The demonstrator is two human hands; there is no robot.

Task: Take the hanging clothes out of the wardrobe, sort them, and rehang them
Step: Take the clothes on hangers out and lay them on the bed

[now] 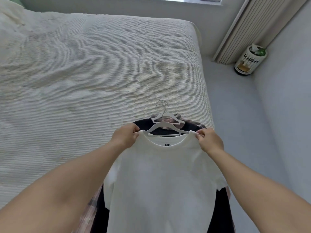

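Matt white cloth t-shirt [161, 179], smooth plastic hanger [165, 126], ribbed bedspread [84, 73].

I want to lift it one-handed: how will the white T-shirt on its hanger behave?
The white T-shirt is probably light and floppy: it drapes limply. The hanger looks thin, so it may tilt, and the shoulders both hands pinch could slide off.

White T-shirt [161, 182] hem cut off by bottom edge; covers most of black garment [144, 125] and plaid garment [91, 207] beneath. Pillow [10, 9] cropped at top left. Bin [250, 59] contents too small to identify. Collar label unreadable
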